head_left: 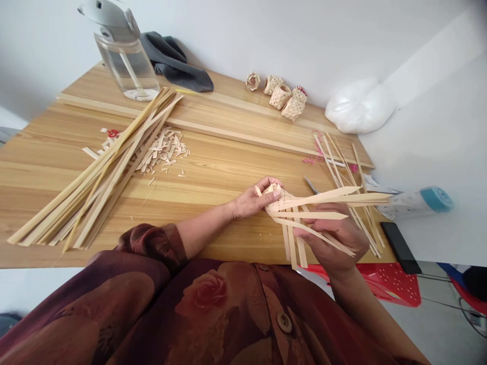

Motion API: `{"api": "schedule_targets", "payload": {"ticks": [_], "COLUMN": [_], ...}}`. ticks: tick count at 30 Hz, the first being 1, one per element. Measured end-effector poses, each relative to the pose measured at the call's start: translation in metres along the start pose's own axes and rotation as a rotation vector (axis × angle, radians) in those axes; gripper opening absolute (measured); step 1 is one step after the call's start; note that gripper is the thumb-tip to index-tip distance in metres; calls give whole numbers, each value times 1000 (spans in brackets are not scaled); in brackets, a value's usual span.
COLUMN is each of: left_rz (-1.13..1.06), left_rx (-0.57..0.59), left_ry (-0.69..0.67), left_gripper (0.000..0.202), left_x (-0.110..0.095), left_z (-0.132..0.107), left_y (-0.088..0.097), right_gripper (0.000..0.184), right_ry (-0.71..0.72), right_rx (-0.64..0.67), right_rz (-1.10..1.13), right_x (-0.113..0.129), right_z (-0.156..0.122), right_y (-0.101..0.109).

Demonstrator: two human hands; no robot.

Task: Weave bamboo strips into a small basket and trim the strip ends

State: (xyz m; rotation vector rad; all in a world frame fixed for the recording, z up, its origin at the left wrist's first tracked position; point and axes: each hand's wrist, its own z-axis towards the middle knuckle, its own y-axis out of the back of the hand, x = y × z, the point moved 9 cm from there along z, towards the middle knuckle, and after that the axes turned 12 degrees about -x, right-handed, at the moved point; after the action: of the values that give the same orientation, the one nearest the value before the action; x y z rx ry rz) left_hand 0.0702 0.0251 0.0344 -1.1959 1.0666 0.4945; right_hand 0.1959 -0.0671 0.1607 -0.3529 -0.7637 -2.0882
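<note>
Above the near part of a pale wooden table [213,172], a small woven bamboo form [276,200], held off the surface, clasped in the left hand [249,200], fingers [272,186] curled firmly over its rounded end. Long loose bamboo strips [315,203] fanning rightward out of the weave, gathered in the right hand [335,235], fingers [304,232] bent around them and grasping, not released. Just beyond the strips, a pair of scissors [312,185] on the tabletop, and a loose stack of thin strips [352,203] under and past the right hand, with pink shreds [315,152] behind. Farther left, a large bundle of long strips [102,172] beside a heap of offcuts [163,152]. Along the far edge, four small woven baskets [283,96], a coiled bamboo rose [253,81], a clear water bottle [125,56], a grey cloth [175,66] and a white plastic bag [359,106].
</note>
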Motion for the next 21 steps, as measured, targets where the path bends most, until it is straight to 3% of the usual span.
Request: {"api": "schedule_targets", "payload": {"ticks": [7,12,14,17,21], "left_rz": [-4,6,-3,-8,18], "left_rx": [-11,-75,-73,-65,-33], "left_ry": [-17,-53,-56,-68,-61], "left_gripper": [60,54,54,55,55], "left_x": [-1,-1,0,0,0], "left_z": [1,3,4,6,4], "left_y": [1,11,13,14,11], "right_gripper": [10,8,8,7,24], "right_ry": [-310,-432,-412,-257,-52], "right_rx": [-74,-147,-137,-97,56], "right_rz": [155,37,-4,-39,-15], "right_x": [-13,-25,-27,-20,-1], "right_z": [-9,-19,-19,-13,-5], "right_y": [-2,4,6,11,11]}}
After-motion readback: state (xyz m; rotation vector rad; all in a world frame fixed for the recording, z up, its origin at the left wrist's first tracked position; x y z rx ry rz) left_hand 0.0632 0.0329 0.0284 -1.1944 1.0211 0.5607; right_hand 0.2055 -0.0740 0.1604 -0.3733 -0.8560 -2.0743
